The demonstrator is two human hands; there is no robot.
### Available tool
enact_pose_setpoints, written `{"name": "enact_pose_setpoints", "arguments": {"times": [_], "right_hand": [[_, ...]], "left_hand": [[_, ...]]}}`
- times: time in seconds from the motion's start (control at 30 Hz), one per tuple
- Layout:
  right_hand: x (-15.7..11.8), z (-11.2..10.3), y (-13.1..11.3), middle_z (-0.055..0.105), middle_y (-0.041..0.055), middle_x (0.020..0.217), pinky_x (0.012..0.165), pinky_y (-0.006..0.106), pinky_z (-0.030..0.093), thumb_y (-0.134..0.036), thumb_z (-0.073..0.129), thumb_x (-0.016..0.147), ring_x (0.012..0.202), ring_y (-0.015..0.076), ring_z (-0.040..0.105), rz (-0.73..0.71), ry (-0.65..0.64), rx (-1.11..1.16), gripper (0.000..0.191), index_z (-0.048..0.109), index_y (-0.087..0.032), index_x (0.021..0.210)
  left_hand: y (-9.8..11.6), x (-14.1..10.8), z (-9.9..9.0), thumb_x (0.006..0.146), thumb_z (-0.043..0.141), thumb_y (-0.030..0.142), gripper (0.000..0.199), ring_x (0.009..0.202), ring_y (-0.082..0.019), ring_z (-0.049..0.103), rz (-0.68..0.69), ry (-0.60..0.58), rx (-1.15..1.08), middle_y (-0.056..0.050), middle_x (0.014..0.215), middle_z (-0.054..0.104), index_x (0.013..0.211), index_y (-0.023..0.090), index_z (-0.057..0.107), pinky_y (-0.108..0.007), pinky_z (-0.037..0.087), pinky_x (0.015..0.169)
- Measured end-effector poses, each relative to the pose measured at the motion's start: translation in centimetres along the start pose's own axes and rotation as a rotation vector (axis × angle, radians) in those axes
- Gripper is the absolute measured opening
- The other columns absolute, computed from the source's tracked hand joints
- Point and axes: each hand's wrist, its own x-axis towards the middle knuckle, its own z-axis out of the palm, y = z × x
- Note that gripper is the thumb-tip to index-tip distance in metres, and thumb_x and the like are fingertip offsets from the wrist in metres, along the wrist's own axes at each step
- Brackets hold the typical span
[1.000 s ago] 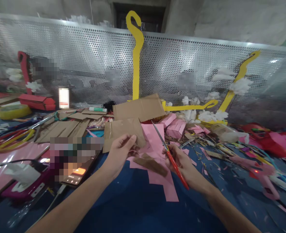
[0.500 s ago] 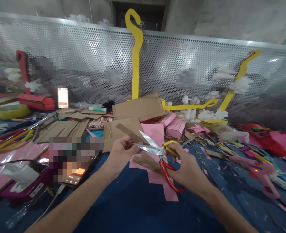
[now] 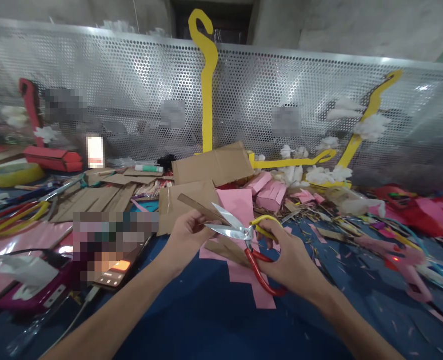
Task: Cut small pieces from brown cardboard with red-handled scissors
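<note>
My left hand pinches a narrow brown cardboard strip, which slants from upper left down toward the scissors. The scissors have one red and one yellow handle, and my right hand grips them with fingers in the loops. Their blades are spread, pointing left at the strip, close to my left fingertips; whether they touch the strip I cannot tell. Below the blades, more cardboard strips lie on a stepped piece of pink paper. Larger cardboard pieces sit just behind.
A pink glue gun with a red light lies at right. At left are a phone, a purple power adapter with cables, and another pair of scissors. Yellow hook-shaped cutouts stand before a perforated metal panel.
The whole view has shifted slightly. Both hands, the strip and the spread scissors keep nearly the same arrangement.
</note>
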Motion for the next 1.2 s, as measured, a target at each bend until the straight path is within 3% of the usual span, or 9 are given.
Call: {"name": "enact_pose_setpoints", "arguments": {"times": [0.4,0.7,1.03,1.2], "right_hand": [[-0.1,0.1,0.2,0.067,0.0046,0.097,0.069,0.031,0.046,-0.037,0.07,0.077,0.075,0.0185,0.059,-0.043,0.037,-0.047,0.043,0.055,-0.025,0.116],[-0.1,0.4,0.3,0.068,0.0018,0.088,0.065,0.028,0.047,-0.039,0.072,0.079,0.072,0.0174,0.061,-0.097,0.062,-0.032,0.04,0.059,-0.024,0.114],[-0.1,-0.1,0.5,0.071,0.0017,0.087,0.065,0.027,0.047,-0.028,0.069,0.077,0.07,0.0167,0.063,-0.12,0.076,-0.066,0.038,0.064,-0.025,0.115],[-0.2,-0.2,0.4,0.068,0.0004,0.079,0.062,0.026,0.044,-0.026,0.071,0.075,0.067,0.0157,0.059,-0.13,0.098,-0.111,0.029,0.068,-0.022,0.104]], "left_hand": [[0.1,-0.2,-0.2,0.08,0.072,0.015,0.018,0.086,-0.016,0.068,-0.005,-0.046,-0.034,-0.004,0.092,0.074,0.098,0.018,0.072,-0.031,0.052,0.085],[-0.2,-0.2,-0.4,0.079,0.078,0.021,0.013,0.081,-0.013,0.068,-0.026,-0.048,-0.084,-0.002,0.086,0.073,0.087,0.015,0.071,-0.025,0.054,0.08],[-0.3,0.1,-1.3,0.084,0.073,0.019,0.01,0.083,-0.015,0.069,0.046,-0.047,0.067,-0.004,0.092,0.076,0.093,0.015,0.072,-0.026,0.055,0.077],[0.5,0.0,-1.3,0.084,0.073,0.019,0.008,0.083,-0.016,0.07,0.099,-0.077,0.114,-0.005,0.091,0.076,0.091,0.015,0.073,-0.026,0.056,0.077]]}}
